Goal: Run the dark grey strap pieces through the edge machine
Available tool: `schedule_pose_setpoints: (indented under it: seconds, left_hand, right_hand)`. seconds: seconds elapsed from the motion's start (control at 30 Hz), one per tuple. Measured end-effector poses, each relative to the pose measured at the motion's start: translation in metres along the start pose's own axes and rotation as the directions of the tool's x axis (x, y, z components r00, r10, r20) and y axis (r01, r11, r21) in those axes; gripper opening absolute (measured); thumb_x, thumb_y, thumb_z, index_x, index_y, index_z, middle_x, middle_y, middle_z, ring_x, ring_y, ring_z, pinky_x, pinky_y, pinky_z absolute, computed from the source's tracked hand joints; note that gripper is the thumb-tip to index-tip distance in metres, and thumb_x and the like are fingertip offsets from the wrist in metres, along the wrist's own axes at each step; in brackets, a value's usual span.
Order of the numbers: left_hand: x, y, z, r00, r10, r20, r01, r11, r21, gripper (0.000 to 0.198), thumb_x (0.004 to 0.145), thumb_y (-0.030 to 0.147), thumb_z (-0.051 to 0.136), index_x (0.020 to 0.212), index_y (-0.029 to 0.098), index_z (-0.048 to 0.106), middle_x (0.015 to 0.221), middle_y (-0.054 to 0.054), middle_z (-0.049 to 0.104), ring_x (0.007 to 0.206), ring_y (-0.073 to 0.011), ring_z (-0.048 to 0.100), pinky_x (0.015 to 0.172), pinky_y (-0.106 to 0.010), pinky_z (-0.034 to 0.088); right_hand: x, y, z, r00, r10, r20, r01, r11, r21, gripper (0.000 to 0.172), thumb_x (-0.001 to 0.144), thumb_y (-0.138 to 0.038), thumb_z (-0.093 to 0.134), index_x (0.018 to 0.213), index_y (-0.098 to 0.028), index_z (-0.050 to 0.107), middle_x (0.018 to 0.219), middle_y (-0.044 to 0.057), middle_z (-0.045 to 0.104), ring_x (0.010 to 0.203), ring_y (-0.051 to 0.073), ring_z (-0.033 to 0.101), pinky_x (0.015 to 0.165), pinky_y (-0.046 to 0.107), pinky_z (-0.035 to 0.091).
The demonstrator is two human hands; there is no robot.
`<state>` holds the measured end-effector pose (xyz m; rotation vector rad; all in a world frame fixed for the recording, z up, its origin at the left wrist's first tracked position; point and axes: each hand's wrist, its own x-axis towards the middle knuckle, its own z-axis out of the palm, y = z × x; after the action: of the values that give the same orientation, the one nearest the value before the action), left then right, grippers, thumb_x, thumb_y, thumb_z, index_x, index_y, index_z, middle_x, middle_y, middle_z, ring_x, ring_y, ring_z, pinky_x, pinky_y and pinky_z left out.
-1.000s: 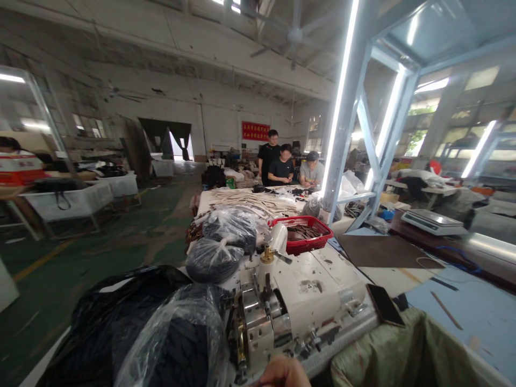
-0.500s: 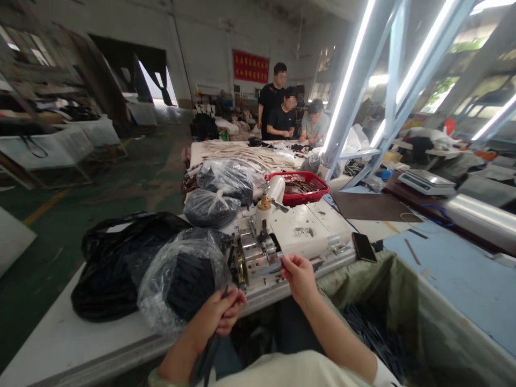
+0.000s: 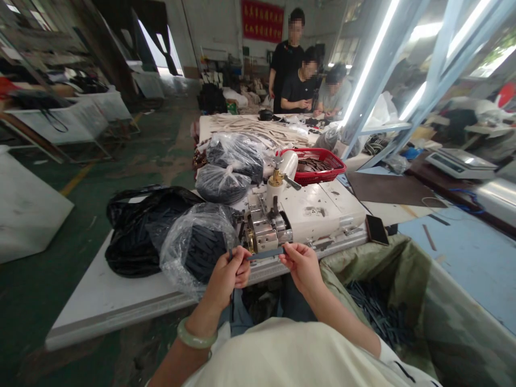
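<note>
My left hand (image 3: 230,275) grips a narrow dark strap (image 3: 232,301) that hangs below the fist, and a jade bangle (image 3: 197,334) sits on that wrist. My right hand (image 3: 301,266) pinches the end of a flat blue-grey strip (image 3: 266,253), which runs across toward my left hand, just in front of the metal feed head (image 3: 268,228) of a white industrial machine (image 3: 310,210). Both hands are near the table's front edge, not touching the machine. A clear plastic bag of dark strips (image 3: 197,250) lies beside my left hand.
A black plastic bag (image 3: 141,236) lies left of the clear bag. A red basket (image 3: 312,165) and more bagged strips stand behind the machine. A phone (image 3: 377,229) lies at the table's right. A green-lined bin (image 3: 374,306) of dark strips stands to my right. Several co-workers stand at the far table end.
Both hands have risen toward the machine and moved closer together, with the blue-grey strip now held out between them. The view has tilted down, bringing my lap and the bin further into frame.
</note>
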<state>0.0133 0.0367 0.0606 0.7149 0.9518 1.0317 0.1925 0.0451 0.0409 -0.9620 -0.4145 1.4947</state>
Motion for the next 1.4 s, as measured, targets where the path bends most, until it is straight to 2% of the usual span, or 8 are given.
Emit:
schedule_pose_setpoints:
  seconds: [0.13, 0.37, 0.53, 0.7, 0.9, 1.0, 1.2, 1.4]
  left_hand:
    - [-0.001, -0.002, -0.001, 1.0, 0.017, -0.023, -0.015, 0.995, 0.097, 0.045, 0.071, 0.055, 0.071, 0.068, 0.019, 0.046, 0.046, 0.012, 0.03, 0.035, -0.0015, 0.024, 0.034, -0.013, 0.019]
    - [0.001, -0.008, -0.017, 0.969, 0.237, -0.074, -0.199, 0.92, 0.337, 0.038, 0.077, 0.052, 0.065, 0.072, 0.02, 0.047, 0.044, 0.011, 0.036, 0.035, -0.0045, 0.03, 0.035, -0.017, 0.024]
    - [-0.002, -0.004, -0.017, 0.964, 0.259, -0.057, -0.203, 0.86, 0.468, 0.033, 0.081, 0.049, 0.06, 0.07, 0.021, 0.048, 0.043, 0.01, 0.036, 0.035, -0.0064, 0.029, 0.038, -0.019, 0.024]
    - [-0.005, 0.0, -0.015, 0.904, 0.426, -0.033, -0.282, 0.654, 0.702, 0.026, 0.079, 0.038, 0.063, 0.063, 0.019, 0.055, 0.046, 0.005, 0.046, 0.045, -0.0101, 0.041, 0.048, -0.021, 0.034]
    - [-0.004, -0.011, -0.02, 0.935, 0.35, -0.06, -0.269, 0.809, 0.523, 0.027, 0.083, 0.045, 0.059, 0.074, 0.019, 0.058, 0.046, 0.007, 0.041, 0.04, -0.0087, 0.035, 0.042, -0.02, 0.03]
    - [-0.002, -0.016, -0.019, 0.955, 0.292, -0.051, -0.244, 0.873, 0.422, 0.031, 0.085, 0.05, 0.056, 0.08, 0.019, 0.058, 0.045, 0.009, 0.037, 0.038, -0.0075, 0.033, 0.04, -0.019, 0.028]
    - [0.001, -0.015, -0.008, 0.945, 0.307, -0.11, -0.265, 0.92, 0.288, 0.034, 0.079, 0.051, 0.064, 0.073, 0.019, 0.053, 0.044, 0.01, 0.037, 0.036, -0.0059, 0.032, 0.036, -0.018, 0.028]
    - [0.003, -0.01, -0.003, 0.952, 0.262, -0.156, -0.218, 0.943, 0.253, 0.028, 0.077, 0.043, 0.069, 0.079, 0.019, 0.055, 0.044, 0.011, 0.038, 0.035, -0.0048, 0.032, 0.034, -0.016, 0.027]
  right_hand:
    - [-0.002, 0.001, -0.003, 1.0, 0.01, 0.026, -0.01, 1.0, -0.01, 0.028, 0.058, -0.031, 0.088, 0.064, -0.013, 0.067, 0.053, 0.0, 0.065, 0.052, 0.01, 0.064, 0.049, 0.015, 0.053]
    - [-0.001, -0.003, -0.025, 0.969, 0.12, 0.214, -0.14, 0.987, 0.081, 0.026, 0.075, -0.035, 0.076, 0.081, -0.011, 0.071, 0.073, 0.01, 0.075, 0.063, 0.013, 0.071, 0.057, 0.016, 0.057]
    - [-0.005, -0.003, -0.026, 0.873, 0.311, 0.376, -0.337, 0.941, 0.004, 0.051, 0.084, -0.059, 0.057, 0.097, -0.012, 0.07, 0.074, 0.012, 0.074, 0.059, 0.015, 0.07, 0.05, 0.019, 0.056]
    - [-0.007, 0.003, -0.02, 0.907, 0.218, 0.361, -0.186, 0.975, -0.124, 0.034, 0.076, -0.04, 0.074, 0.092, -0.01, 0.073, 0.069, 0.008, 0.073, 0.054, 0.011, 0.066, 0.05, 0.015, 0.053]
    - [-0.011, 0.006, -0.025, 0.89, -0.033, 0.454, 0.183, 0.939, -0.29, 0.017, 0.076, -0.026, 0.073, 0.09, -0.019, 0.077, 0.079, 0.005, 0.073, 0.067, 0.014, 0.068, 0.064, 0.025, 0.055]
    - [-0.014, 0.006, -0.025, 0.87, -0.078, 0.486, 0.264, 0.908, -0.326, 0.015, 0.076, -0.026, 0.072, 0.09, -0.022, 0.077, 0.082, 0.005, 0.073, 0.068, 0.016, 0.068, 0.065, 0.028, 0.055]
    - [-0.013, 0.012, -0.026, 0.922, 0.035, 0.385, 0.074, 0.962, -0.264, 0.025, 0.071, -0.025, 0.077, 0.095, -0.019, 0.076, 0.076, 0.005, 0.076, 0.071, 0.018, 0.071, 0.067, 0.029, 0.058]
    - [-0.015, 0.01, -0.025, 0.902, 0.204, 0.38, -0.172, 0.978, -0.117, 0.031, 0.072, -0.018, 0.067, 0.102, -0.012, 0.073, 0.086, 0.013, 0.076, 0.075, 0.02, 0.073, 0.065, 0.025, 0.058]
